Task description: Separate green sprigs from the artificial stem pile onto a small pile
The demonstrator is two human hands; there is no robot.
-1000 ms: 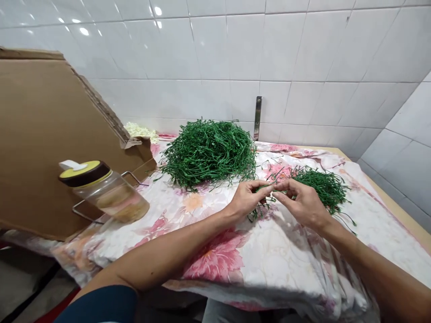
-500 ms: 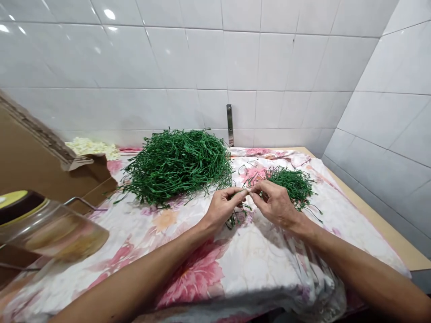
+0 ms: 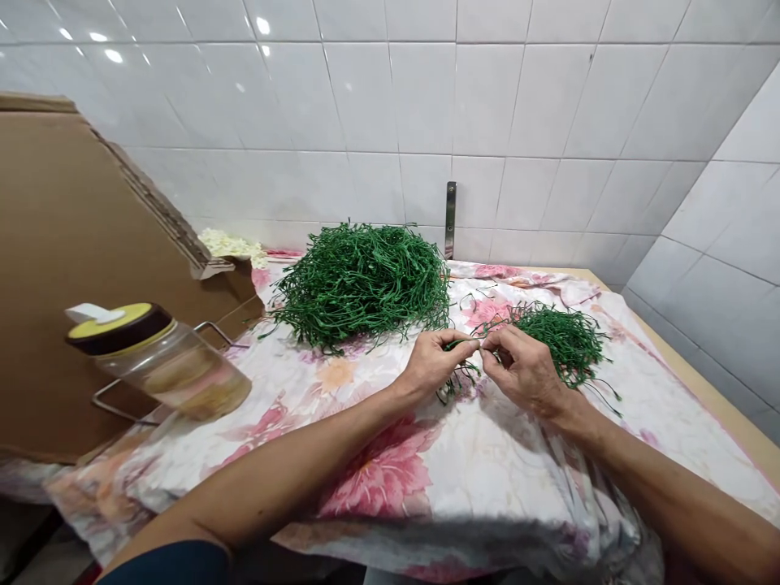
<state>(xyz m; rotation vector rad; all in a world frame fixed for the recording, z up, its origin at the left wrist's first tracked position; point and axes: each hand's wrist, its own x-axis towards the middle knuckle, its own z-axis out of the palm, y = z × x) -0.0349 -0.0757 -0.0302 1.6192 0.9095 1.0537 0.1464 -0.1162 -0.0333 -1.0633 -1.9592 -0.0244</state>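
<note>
My left hand [image 3: 434, 363] and my right hand [image 3: 522, 374] meet in front of me above a floral cloth [image 3: 390, 479], fingertips pinching thin green strands between them. A small tuft of strands [image 3: 454, 382] dangles below my left hand. Just beyond my right hand lies a smaller heap of the same green strands [image 3: 564, 344]. A much larger heap [image 3: 362, 288] sits farther back, to the left of my hands. The exact pinched spot is too small to make out.
A clear plastic jar [image 3: 174, 370] with a yellow and brown lid lies tilted on a wire stand at left, before a large cardboard sheet [image 3: 73, 260]. Pale flowers [image 3: 228, 245] lie behind. White tiles [image 3: 548, 106] form the walls; a wooden table edge [image 3: 700, 382] runs right.
The whole view has shifted sideways and back as my head moved. My hands stay pinched together on the strands, and the heaps have not visibly moved.
</note>
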